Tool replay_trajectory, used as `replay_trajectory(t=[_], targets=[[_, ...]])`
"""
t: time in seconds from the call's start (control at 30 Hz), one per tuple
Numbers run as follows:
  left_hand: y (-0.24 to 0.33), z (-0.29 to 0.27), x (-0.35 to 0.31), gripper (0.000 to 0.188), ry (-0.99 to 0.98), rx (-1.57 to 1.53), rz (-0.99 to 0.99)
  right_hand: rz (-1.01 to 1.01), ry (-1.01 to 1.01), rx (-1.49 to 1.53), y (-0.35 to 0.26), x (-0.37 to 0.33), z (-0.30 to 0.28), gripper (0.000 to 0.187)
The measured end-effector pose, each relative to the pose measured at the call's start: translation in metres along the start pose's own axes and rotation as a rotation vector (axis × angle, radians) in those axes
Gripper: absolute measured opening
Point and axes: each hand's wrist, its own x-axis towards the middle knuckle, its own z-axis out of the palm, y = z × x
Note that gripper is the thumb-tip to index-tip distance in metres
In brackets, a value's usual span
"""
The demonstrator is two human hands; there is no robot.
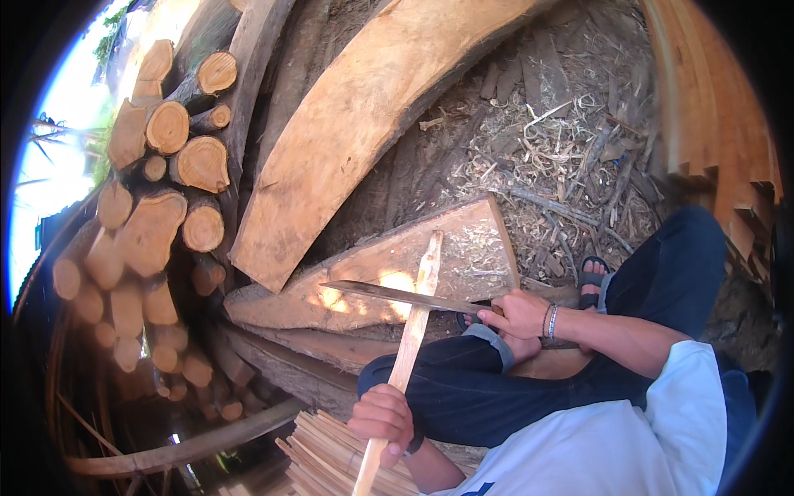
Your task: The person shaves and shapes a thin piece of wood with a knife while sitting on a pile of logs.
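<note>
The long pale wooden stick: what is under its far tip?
The long pale wooden stick rests its tip on a flat, rough wooden slab with sunlit patches. The long metal blade crosses the stick. Ground beneath the slab is covered.

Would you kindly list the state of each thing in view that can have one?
Long pale wooden stick: held upright-tilted, tip resting on flat wooden slab.
Long metal blade: held crosswise against the stick.
Left hand: closed on the stick.
Right hand: closed on the blade's handle.
Stacked cut logs: piled.
</note>
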Motion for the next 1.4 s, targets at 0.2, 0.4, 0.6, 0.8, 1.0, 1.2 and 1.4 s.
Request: replay_trajectory(t=[0.2,0.4,0.6,0.8,1.0,1.2,1.4], targets=[[0.004,-0.004,-0.008,0.038,0.086,0.044,0.001,-0.068,0.017,-0.026,-0.014,-0.001,-0.006,0.061],[0.001,-0.012,-0.013,0.037,0.101,0.035,0.02,0.181,-0.005,0.039,0.014,0.009,-0.006,0.055],[0.003,-0.016,-0.015,0.037,0.12,0.049,0.018,-0.095,0.13,0.186,-0.002,0.009,-0.01,0.058],[0.0,-0.015,-0.008,0.037,0.134,0.034,0.031,0.02,0.012,0.052,-0.001,0.01,0.008,0.059],[0.0,-0.018,-0.008,0.038,0.101,0.02,0.024,-0.049,-0.04,0.082,-0.024,0.014,-0.006,0.058],[0.008,-0.03,-0.017,0.03,0.169,0.009,0.003,-0.004,-0.076,0.057,-0.02,0.014,0.003,0.057],[0.007,-0.024,-0.014,0.031,0.15,0.009,-0.017,-0.005,-0.068,-0.011,-0.01,0.006,0.003,0.06]])
